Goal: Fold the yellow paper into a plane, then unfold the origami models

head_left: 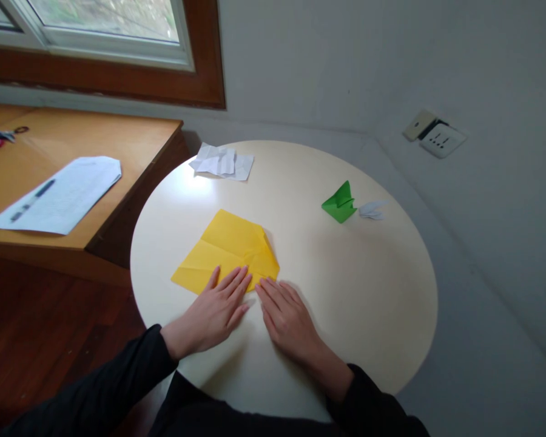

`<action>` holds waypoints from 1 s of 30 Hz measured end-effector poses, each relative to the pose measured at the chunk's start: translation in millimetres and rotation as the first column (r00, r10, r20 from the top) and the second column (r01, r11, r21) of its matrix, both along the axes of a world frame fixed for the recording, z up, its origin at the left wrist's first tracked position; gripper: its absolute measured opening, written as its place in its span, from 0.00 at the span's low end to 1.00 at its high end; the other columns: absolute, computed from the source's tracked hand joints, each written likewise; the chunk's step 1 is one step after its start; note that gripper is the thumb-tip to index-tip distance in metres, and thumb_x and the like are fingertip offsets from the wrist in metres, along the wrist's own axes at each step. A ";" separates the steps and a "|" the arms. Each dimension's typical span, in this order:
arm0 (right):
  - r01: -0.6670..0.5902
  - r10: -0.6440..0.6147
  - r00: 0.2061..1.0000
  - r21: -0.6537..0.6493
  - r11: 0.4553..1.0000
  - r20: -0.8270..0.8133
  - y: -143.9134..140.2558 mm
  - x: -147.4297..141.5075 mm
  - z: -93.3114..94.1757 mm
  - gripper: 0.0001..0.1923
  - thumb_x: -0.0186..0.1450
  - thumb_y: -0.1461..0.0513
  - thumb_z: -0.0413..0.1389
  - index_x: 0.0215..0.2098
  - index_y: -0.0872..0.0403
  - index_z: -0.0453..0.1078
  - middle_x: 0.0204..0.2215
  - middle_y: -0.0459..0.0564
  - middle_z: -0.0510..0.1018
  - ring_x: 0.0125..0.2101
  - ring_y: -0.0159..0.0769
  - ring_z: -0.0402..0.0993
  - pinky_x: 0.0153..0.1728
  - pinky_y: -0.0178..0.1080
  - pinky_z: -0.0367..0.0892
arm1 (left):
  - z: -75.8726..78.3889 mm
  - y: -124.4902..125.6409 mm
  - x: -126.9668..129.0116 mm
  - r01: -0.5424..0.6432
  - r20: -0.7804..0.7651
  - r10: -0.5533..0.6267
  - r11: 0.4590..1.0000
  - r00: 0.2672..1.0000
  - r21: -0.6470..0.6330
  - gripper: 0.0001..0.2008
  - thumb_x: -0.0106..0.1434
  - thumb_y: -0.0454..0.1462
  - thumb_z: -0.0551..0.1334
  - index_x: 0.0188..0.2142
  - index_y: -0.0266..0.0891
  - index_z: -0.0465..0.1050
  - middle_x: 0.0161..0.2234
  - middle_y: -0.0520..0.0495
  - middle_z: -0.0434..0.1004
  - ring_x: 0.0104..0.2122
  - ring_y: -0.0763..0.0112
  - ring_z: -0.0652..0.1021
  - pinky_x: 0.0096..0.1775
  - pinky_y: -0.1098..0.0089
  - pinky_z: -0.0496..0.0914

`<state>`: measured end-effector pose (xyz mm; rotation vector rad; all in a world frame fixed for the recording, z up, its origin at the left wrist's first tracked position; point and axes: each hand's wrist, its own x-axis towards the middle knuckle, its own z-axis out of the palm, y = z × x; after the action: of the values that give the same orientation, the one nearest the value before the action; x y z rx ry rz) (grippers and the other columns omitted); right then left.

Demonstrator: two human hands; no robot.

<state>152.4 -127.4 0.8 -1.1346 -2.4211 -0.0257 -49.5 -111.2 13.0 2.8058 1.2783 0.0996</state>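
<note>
A yellow sheet of paper (227,246), creased and partly folded, lies on the round cream table (368,291). My left hand (216,309) rests flat with its fingertips on the sheet's near edge. My right hand (286,315) lies flat beside it, fingertips touching the sheet's near right corner. Both hands have their fingers stretched out and grip nothing. Black sleeves cover both forearms.
A green folded paper figure (340,203) and a small white folded piece (372,210) sit at the table's right. Crumpled white paper (222,162) lies at the far edge. A wooden desk (131,145) at left bears a printed sheet (61,194) with a pen. A wall socket (439,138) is at right.
</note>
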 end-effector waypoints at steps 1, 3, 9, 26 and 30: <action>0.012 -0.012 1.000 -0.021 1.000 0.005 -0.6 -1.7 0.5 0.20 0.67 0.66 0.43 0.55 0.58 0.64 0.52 0.56 0.72 0.53 0.39 0.65 0.54 0.45 0.59 | -1.5 -0.3 -0.2 -0.002 0.001 0.002 1.000 1.000 0.002 0.26 0.70 0.44 0.41 0.62 0.34 0.52 0.62 0.41 0.55 0.62 0.62 0.56 0.61 0.54 0.43; 0.038 -0.037 0.999 -0.055 0.998 0.018 -1.2 -4.3 1.1 0.19 0.67 0.65 0.44 0.55 0.58 0.64 0.52 0.56 0.72 0.53 0.40 0.66 0.53 0.46 0.60 | -4.0 -1.3 -0.6 -0.004 0.000 0.004 1.000 1.000 0.015 0.26 0.70 0.44 0.41 0.62 0.34 0.52 0.63 0.42 0.54 0.63 0.63 0.55 0.61 0.55 0.42; 0.067 -0.063 0.997 -0.111 0.992 0.044 -1.2 -7.9 1.0 0.19 0.67 0.63 0.45 0.55 0.56 0.64 0.52 0.56 0.71 0.52 0.41 0.65 0.52 0.48 0.59 | -8.8 -4.1 -1.3 -0.003 0.005 0.002 0.998 1.000 0.068 0.27 0.69 0.45 0.42 0.62 0.35 0.51 0.63 0.41 0.54 0.63 0.63 0.53 0.62 0.56 0.39; 0.087 -0.085 0.996 -0.117 0.989 0.020 -4.0 -10.6 2.0 0.17 0.67 0.61 0.47 0.54 0.49 0.65 0.52 0.54 0.71 0.52 0.41 0.65 0.53 0.49 0.57 | -11.6 -4.7 -1.4 0.011 0.029 -0.014 0.993 0.999 0.116 0.27 0.68 0.46 0.44 0.63 0.35 0.51 0.63 0.41 0.53 0.63 0.62 0.54 0.62 0.55 0.39; 0.121 -0.132 0.979 -0.077 0.990 -0.156 8.4 3.0 -0.6 0.18 0.67 0.64 0.45 0.53 0.52 0.66 0.49 0.54 0.73 0.50 0.38 0.67 0.51 0.46 0.63 | -11.2 1.0 -5.1 0.023 0.069 -0.030 0.995 0.997 0.093 0.26 0.68 0.46 0.46 0.62 0.39 0.52 0.62 0.42 0.55 0.62 0.63 0.57 0.62 0.55 0.44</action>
<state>155.4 -119.1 0.1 -1.2691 -2.2208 0.1032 -54.6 -110.2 1.8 2.8665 1.2524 0.2605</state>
